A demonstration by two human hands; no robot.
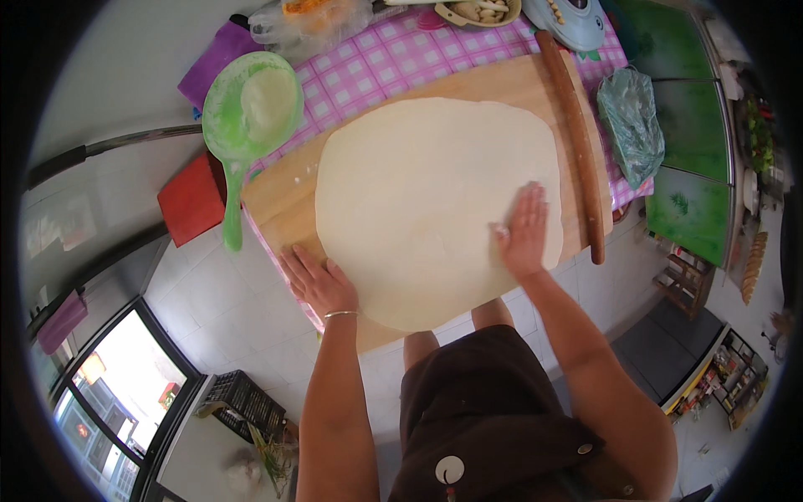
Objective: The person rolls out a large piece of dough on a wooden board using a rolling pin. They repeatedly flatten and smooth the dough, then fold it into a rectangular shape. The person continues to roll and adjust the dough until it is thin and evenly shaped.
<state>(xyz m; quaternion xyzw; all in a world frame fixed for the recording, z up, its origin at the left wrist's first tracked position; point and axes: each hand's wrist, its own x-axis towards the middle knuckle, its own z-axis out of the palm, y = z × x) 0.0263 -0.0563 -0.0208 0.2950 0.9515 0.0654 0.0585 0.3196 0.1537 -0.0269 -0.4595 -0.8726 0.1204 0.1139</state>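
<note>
A large, thin sheet of rolled dough [433, 207] covers most of a wooden board [282, 201]. My right hand [526, 232] lies on the right part of the sheet, palm down, fingers pointing away from me and the thumb apart. My left hand [320, 279] rests flat on the board's near left corner, its thumb side beside the dough's edge. Neither hand holds anything. Along the board's right side lies a long wooden rolling pin [574, 138], apart from my right hand.
A green ladle-shaped scoop [219, 125] with pale flour stands at the back left, its handle jutting over the edge. Behind the board, a pink checked tablecloth [401, 59] bears a bowl [455, 16] of roots. A green plastic bag [630, 125] lies at the right.
</note>
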